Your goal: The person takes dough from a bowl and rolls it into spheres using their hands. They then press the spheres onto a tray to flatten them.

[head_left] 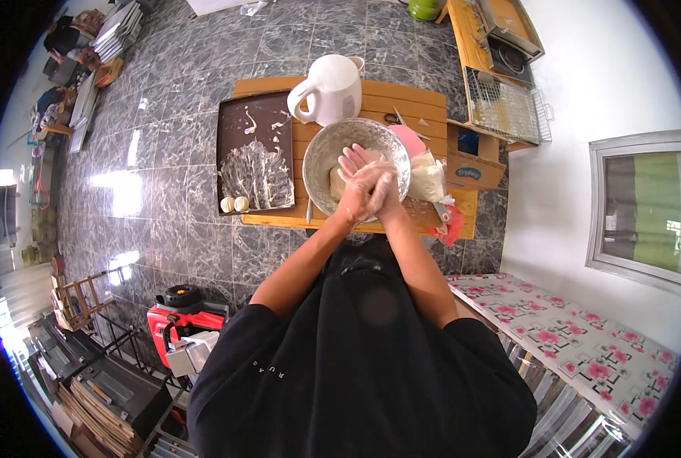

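Over a floury metal bowl (317, 156), my left hand (369, 185) and my right hand (390, 192) are pressed together, palm to palm. White flour or dough coats both of them. The fingers of one hand stretch out toward the far left, while the other hand's fingers curl over it. Whatever lies between the palms is hidden. Pale dough (339, 183) shows inside the bowl, partly covered by my hands. To the left, a dark greased baking tray (233, 126) carries two pale dough balls (234, 204) in its near left corner.
A white kettle (340, 88) stands behind the bowl on the wooden table (401, 91). Scissors (401, 120), an open flour bag (429, 181) and red plastic (453, 225) lie at the right. A cardboard box (474, 169) sits beyond them. People (50, 107) are far left.
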`<state>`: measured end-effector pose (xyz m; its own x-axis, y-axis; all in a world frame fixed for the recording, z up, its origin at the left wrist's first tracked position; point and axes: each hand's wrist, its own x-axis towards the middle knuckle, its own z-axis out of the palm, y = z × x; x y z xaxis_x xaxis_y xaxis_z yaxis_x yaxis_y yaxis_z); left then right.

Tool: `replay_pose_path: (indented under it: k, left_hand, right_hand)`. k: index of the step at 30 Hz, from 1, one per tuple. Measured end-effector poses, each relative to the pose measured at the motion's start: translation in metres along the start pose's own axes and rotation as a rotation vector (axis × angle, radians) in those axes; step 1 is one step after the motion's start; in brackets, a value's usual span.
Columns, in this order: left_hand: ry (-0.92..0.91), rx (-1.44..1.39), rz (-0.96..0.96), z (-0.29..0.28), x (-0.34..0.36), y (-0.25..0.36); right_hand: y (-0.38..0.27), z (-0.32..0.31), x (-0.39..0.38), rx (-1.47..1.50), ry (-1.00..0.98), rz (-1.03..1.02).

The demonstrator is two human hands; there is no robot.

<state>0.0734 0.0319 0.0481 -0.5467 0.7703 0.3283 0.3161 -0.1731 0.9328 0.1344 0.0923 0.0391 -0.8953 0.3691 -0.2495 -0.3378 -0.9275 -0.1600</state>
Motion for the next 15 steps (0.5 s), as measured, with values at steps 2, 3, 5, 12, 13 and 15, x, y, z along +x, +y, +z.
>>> replay_pose_path:
  k: [2, 3, 5, 12, 13, 15]
  left_hand:
    - [-0.067, 0.207, 0.358, -0.006, 0.004, -0.006]
    - [-0.067, 0.206, 0.359, -0.007, 0.007, -0.005]
    - [-0.106, 0.29, 0.399, -0.009, 0.012, -0.002]
    - [-0.141, 0.42, 0.329, -0.016, 0.002, 0.008]
    - [-0.289, 0.369, 0.401, -0.014, -0.003, 0.015]
    - [-0.416, 0.428, 0.529, -0.014, -0.004, 0.017]
  right_hand:
    - [-0.003, 0.004, 0.001, 0.016, -0.074, 0.013]
    - [-0.006, 0.004, 0.001, 0.015, -0.092, 0.012]
    - [-0.011, 0.003, 0.004, 0.044, -0.14, 0.003]
    - [-0.018, 0.006, 0.0, -0.106, -0.05, -0.019]
    - [-0.018, 0.002, 0.002, -0.13, -0.183, -0.016]
    - [-0.021, -0.002, -0.001, -0.101, -0.173, -0.016]
